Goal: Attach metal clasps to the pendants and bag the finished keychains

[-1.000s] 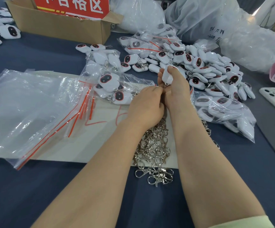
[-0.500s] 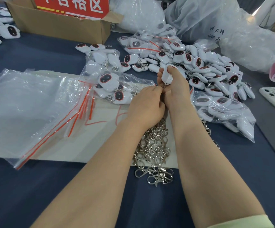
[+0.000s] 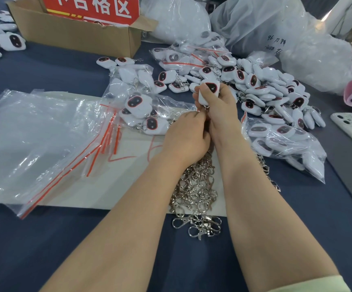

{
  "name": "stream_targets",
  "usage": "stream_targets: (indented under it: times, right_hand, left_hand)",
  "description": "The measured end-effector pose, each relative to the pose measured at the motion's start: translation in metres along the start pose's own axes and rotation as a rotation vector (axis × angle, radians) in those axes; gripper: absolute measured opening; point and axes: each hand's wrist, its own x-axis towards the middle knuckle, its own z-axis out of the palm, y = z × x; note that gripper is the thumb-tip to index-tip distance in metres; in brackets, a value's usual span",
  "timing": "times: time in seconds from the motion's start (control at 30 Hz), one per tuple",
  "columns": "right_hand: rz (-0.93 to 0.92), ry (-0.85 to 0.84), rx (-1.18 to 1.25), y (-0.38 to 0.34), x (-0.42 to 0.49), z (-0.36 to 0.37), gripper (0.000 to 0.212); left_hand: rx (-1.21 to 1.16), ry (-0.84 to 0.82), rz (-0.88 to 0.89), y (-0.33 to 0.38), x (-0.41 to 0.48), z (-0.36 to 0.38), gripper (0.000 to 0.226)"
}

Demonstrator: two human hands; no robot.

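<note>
Now: R hand (image 3: 220,107) grips white pendant (image 3: 208,91); L hand (image 3: 188,133) curled at its base, can't tell contents.

Curled fingers of the left hand (image 3: 186,135) hide whatever they grasp beneath the pendant (image 3: 210,90); the right forearm (image 3: 255,186) covers part of the clasps (image 3: 194,186); the frame's top edge crops the box (image 3: 76,34) and its sign (image 3: 90,7).

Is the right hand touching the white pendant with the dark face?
Touching. The head view shows the right hand gripping the white pendant, with its thumb and fingers closed round the pendant's sides.
</note>
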Motion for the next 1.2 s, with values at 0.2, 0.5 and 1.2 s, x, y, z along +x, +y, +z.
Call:
stream_targets:
  times: [0.2,0.5,1.2]
  right_hand:
    - [0.018,-0.022,-0.093,0.0,0.002,0.001,0.009]
    - [0.014,-0.046,-0.061,0.0,0.001,0.0,0.018]
    - [0.03,0.035,-0.427,-0.025,0.002,0.0,0.021]
  left_hand:
    - [-0.015,0.002,-0.008,0.001,-0.001,0.0,0.024]
    - [-0.039,-0.001,-0.025,0.004,-0.002,-0.003,0.022]
    - [0.131,0.265,-0.266,-0.005,0.001,-0.013,0.023]
